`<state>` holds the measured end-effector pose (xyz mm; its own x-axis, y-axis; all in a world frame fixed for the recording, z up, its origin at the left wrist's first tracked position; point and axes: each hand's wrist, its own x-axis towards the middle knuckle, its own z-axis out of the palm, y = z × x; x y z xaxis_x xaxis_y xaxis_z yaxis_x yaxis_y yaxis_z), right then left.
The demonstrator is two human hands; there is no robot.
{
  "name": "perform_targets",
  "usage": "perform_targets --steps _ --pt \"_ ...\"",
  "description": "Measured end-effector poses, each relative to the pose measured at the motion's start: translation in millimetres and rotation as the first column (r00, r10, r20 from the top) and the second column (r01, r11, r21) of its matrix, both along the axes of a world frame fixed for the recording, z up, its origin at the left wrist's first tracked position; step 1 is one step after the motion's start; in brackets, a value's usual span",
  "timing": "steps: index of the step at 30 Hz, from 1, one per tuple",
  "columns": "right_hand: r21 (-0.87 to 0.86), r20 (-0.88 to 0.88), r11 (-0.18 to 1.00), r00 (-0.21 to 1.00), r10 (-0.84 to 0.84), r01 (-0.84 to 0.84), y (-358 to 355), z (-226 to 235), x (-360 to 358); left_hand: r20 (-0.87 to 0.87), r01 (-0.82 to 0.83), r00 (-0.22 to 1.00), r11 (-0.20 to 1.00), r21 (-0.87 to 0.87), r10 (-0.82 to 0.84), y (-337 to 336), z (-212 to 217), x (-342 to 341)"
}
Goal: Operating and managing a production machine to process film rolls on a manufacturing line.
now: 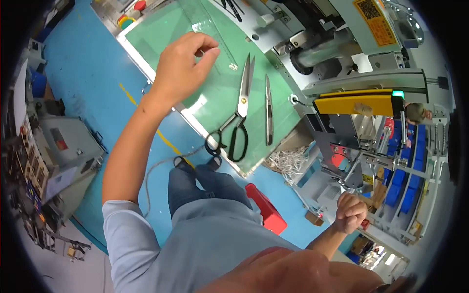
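Over the far left part of the green work mat (161, 49), my left hand (185, 66) is curled, its thumb and fingertips drawn together. What it pinches, if anything, is hidden. A clear ruler (217, 36) lies on the mat just beyond it. Large scissors (243, 100) with black handles lie to its right, blades slightly apart and pointing away. Beside them rests a slim metal utility knife (268, 112). At the lower right, my right hand (351, 213) is raised near the machine, fingers folded into the palm; whether something is inside cannot be seen.
A machine with a yellow guard (354, 104) stands on the right. Below the mat's right corner is a bin of thin white strips (290, 163). A red box (266, 210) sits on the blue floor. Red and yellow-green buttons (126, 22) are at the far left.
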<state>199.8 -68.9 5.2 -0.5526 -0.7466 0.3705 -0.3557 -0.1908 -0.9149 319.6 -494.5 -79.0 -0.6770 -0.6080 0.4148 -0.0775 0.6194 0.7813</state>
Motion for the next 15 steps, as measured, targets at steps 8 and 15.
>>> perform_targets --steps 8,15 --pt "0.035 0.019 0.999 1.0 0.002 -0.003 -151.0 -24.0 37.9 0.112 0.147 0.982 0.987 0.067 -0.154 -109.8 -25.5 -61.7" --pt "0.41 0.252 0.832 0.83 -0.498 0.374 -325.3 -45.3 53.8 0.113 0.18 0.975 0.976 0.12 -0.194 -185.4 -26.8 -132.9"
